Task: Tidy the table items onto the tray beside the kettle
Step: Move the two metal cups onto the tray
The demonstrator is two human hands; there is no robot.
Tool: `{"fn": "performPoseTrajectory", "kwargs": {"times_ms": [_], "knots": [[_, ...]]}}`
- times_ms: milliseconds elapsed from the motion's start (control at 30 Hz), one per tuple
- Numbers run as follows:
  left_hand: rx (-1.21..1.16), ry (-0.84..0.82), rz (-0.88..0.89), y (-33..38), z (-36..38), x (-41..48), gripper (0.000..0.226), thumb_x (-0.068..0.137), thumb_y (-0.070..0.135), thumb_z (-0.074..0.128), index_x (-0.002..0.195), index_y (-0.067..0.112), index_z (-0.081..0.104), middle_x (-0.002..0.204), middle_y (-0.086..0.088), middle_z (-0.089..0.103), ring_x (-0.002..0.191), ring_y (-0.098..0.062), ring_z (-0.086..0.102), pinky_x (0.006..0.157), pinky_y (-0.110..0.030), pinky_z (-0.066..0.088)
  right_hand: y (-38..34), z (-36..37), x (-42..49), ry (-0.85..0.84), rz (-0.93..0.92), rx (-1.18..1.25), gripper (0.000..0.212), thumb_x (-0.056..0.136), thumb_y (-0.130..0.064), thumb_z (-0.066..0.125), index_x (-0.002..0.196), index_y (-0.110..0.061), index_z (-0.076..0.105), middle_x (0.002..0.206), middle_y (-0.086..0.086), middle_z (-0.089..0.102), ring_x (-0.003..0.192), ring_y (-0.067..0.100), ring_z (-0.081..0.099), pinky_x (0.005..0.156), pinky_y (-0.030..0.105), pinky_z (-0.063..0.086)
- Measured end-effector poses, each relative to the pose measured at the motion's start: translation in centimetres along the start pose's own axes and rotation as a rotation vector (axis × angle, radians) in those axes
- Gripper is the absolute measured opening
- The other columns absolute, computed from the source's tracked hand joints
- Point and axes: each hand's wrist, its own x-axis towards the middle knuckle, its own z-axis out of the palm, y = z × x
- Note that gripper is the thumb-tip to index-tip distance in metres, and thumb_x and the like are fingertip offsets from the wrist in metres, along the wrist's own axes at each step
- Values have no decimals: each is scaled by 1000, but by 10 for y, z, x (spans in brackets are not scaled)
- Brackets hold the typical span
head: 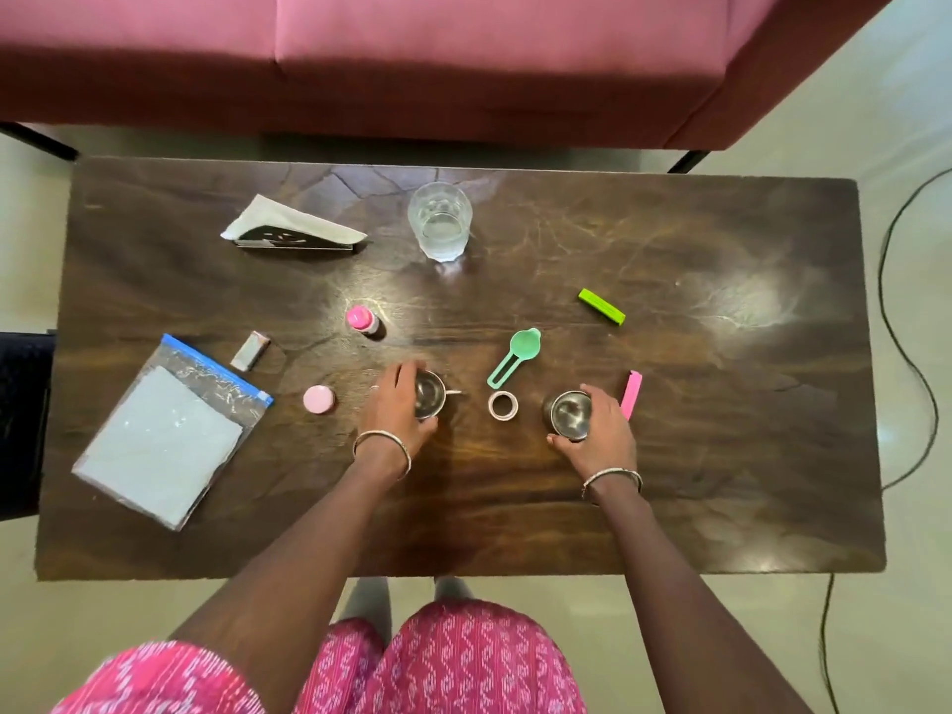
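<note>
Pink patterned cloth [453,657] over my knees fills the bottom of the view, and from there both my forearms reach forward over the near edge of the desk [721,456]. Each wrist carries a thin bangle.

My left hand [399,409] is cupped around a small steel cup [428,395] from its left side, fingers curled over the far rim and thumb at the near side, palm turned down and inward. My right hand [600,427] wraps a second steel cup [569,413] from the right, thumb hooked along the near side and fingers over the far edge. Both cups stand upright on the desk, open mouths up, near the middle of the near half.

Between the two cups lies a small roll of tape [503,405], flat on the wood. Just beyond it is a green measuring spoon [515,355], its bowl pointing away from me. A pink clip [631,394] lies just beside my right hand, and a green clip [601,306] sits farther off to the right.

Left of my left hand is a round pink lid [318,399], then a zip bag [170,430] with a blue seal. A small pink-capped bottle [363,320] stands beyond, a glass tumbler [440,219] near the far edge, and a napkin holder [293,226] to its left.
</note>
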Motion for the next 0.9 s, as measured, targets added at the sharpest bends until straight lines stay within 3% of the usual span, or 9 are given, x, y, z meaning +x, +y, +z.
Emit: {"fn": "performPoseTrajectory", "kwargs": {"times_ms": [200, 333, 467, 633, 900], "knots": [[-121, 80, 38, -8, -3, -13, 69, 60, 8, 81, 124, 17, 56, 124, -4, 51, 106, -26, 58, 92, -36, 50, -18, 3, -11, 130, -62, 44, 72, 62, -32, 88, 124, -17, 55, 121, 1, 65, 113, 24, 62, 90, 32, 48], [-246, 105, 14, -7, -20, -29, 71, 59, 6, 82, 124, 22, 58, 117, -2, 53, 102, -22, 59, 88, -25, 45, -47, -2, -30, 184, -82, 115, 74, 58, -37, 90, 119, -19, 51, 106, 1, 71, 98, 27, 69, 78, 34, 52], [-326, 146, 4, -14, -50, -55, 74, 59, 16, 86, 127, 26, 59, 116, 1, 59, 105, -15, 58, 85, -11, 33, -85, -4, -59, 194, -104, 208, 72, 55, -42, 91, 109, -22, 48, 96, -2, 71, 87, 24, 71, 72, 33, 53], [-421, 296, -66, -34, -101, -98, 74, 58, 27, 88, 125, 22, 57, 117, 3, 63, 106, -16, 60, 89, -35, 51, -136, -2, -102, 189, -222, 247, 70, 55, -42, 92, 109, -22, 51, 98, -7, 69, 87, 20, 70, 76, 32, 53], [-489, 552, -148, -115, -184, -159, 66, 53, 30, 91, 112, 17, 63, 107, -1, 65, 98, -22, 63, 84, -41, 55, -227, 21, -167, 87, -444, 213, 66, 55, -33, 91, 111, -22, 57, 101, -8, 70, 91, 14, 68, 80, 27, 52]]}}
